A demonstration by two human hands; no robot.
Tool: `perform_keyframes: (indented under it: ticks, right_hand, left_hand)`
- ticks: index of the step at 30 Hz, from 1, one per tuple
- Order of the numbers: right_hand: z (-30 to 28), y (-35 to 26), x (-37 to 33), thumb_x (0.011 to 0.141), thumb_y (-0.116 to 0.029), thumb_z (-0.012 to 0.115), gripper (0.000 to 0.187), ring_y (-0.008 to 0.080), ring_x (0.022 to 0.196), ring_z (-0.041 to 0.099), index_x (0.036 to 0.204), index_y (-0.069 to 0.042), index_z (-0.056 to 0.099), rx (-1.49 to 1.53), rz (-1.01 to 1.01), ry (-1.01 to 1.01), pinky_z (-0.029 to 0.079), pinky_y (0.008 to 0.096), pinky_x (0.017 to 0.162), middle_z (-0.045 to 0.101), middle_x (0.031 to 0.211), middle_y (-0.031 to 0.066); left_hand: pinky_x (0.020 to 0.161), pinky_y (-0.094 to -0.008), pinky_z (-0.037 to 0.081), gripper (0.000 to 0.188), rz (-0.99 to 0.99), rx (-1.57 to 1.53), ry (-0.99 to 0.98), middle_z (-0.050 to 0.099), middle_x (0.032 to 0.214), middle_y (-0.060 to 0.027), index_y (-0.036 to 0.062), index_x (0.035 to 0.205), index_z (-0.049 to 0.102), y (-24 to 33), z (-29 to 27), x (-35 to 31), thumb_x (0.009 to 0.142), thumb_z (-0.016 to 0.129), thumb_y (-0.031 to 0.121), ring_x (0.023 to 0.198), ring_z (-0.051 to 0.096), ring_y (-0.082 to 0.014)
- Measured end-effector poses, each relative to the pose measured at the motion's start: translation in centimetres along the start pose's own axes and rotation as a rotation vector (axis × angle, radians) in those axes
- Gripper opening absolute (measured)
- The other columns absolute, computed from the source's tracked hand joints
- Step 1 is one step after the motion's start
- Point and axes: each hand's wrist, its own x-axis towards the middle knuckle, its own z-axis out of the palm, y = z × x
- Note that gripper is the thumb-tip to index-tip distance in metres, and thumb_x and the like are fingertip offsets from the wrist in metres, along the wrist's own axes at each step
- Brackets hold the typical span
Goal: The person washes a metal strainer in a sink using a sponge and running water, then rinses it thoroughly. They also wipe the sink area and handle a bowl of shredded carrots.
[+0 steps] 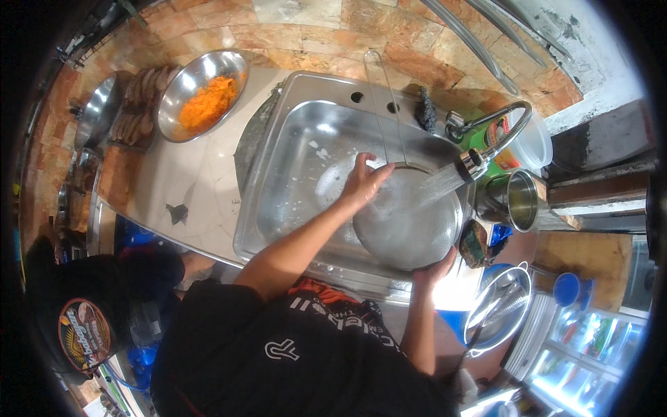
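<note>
Over the steel sink I hold a large round mesh strainer, tilted under running water. Its long wire handle points to the far rim and wall. My left hand is closed on the strainer's rim near where the handle joins. The lower right of the rim is gripped by my right hand; its fingers are partly hidden beneath. A flexible faucet sprays water into the mesh from the right. White suds lie on the sink bottom.
Left on the counter stands a steel bowl with orange shredded food. At the sink's right are a steel pot, a scouring pad and a plastic tub. A blue-and-white basket sits lower right. Another person is close on my left.
</note>
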Motion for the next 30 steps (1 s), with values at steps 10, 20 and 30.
perform_keyframes:
  ticks: [10, 20, 30]
  right_hand:
    - [1.4, 0.2, 6.8, 0.099, -0.04, 0.032, 0.054, 0.032, 0.112, 0.05, 0.121, 0.005, 0.051, -0.863, -0.58, -0.096, 0.036, 0.0379, 0.098, 0.051, 0.124, 0.0197]
    - [12.1, 3.2, 0.1, 0.089, -0.04, 0.049, 0.061, 0.0331, 0.135, 0.03, 0.137, -0.003, 0.039, -1.735, -1.215, -0.59, 0.02, 0.0522, 0.108, 0.035, 0.145, 0.0137]
    - [3.6, -1.6, 11.4, 0.09, -0.025, 0.056, 0.027, 0.0111, 0.07, 0.054, 0.093, 0.0, 0.064, -0.885, -0.214, -0.357, 0.042, 0.0252, 0.066, 0.062, 0.076, 0.0044]
  left_hand:
    - [0.055, -0.0308, 0.038, 0.051, -0.012, 0.087, 0.085, 0.049, 0.057, -0.0027, 0.0003, 0.073, 0.059, 2.4, 0.5, -2.5, 0.09, 0.054, 0.048, 0.058, 0.046, -0.0123]
    - [0.061, -0.0272, 0.039, 0.037, -0.145, -0.525, 0.228, 0.053, 0.07, 0.0014, 0.004, 0.076, 0.059, -1.0, 1.1, -3.0, 0.094, 0.054, 0.036, 0.066, 0.046, -0.0094]
    - [0.059, -0.0265, 0.038, 0.037, -0.313, -0.448, 0.05, 0.05, 0.07, 0.0022, 0.0088, 0.071, 0.058, 0.1, -0.6, -2.6, 0.084, 0.066, 0.042, 0.064, 0.044, -0.0086]
